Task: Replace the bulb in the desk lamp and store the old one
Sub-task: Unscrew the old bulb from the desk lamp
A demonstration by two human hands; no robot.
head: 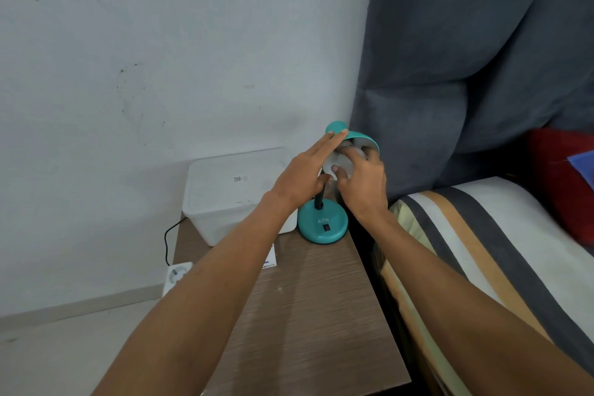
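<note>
- white socket [176, 274] on the floor at far left, black cord rising from it.
- clear plastic box [234, 196] at the table's [315, 315] back left.
- left hand [300, 175], fingers straight, steadies the shade [336, 129].
- teal lamp [323, 222] stands just right of the box.
- right hand [363, 183] curls around the bulb [340, 159] under the shade.
- striped bed [482, 235] at right.
</note>
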